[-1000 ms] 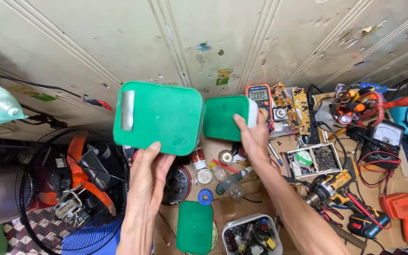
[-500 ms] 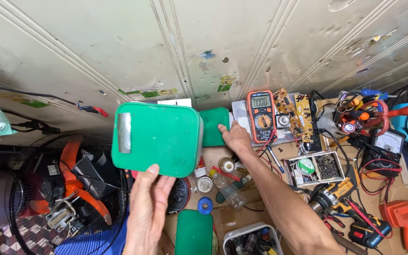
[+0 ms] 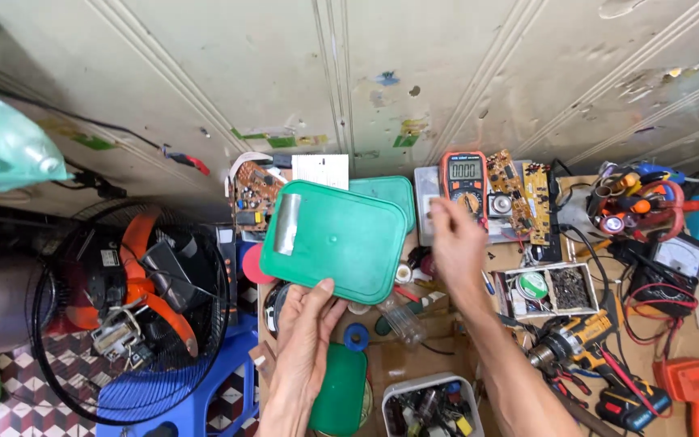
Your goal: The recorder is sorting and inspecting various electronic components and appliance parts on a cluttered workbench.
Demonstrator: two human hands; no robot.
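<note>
Right hand (image 3: 456, 243) has let go – left hand (image 3: 307, 324) holds green lid (image 3: 335, 240)

Electronics repair workshop. Cluttered surface (image 3: 446, 356): multimeter (image 3: 464, 175) at 12 o'clock, bare circuit boards (image 3: 519, 194) beside it, cordless drill (image 3: 568, 341) and pliers (image 3: 616, 388) at 4, dismantled fan (image 3: 123, 299) at 9.

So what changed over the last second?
The right hand let go of the second green lid and drew back, fingers open; that lid now lies on the bench by the wall. The left hand still holds the big green lid up by its lower edge.
</note>
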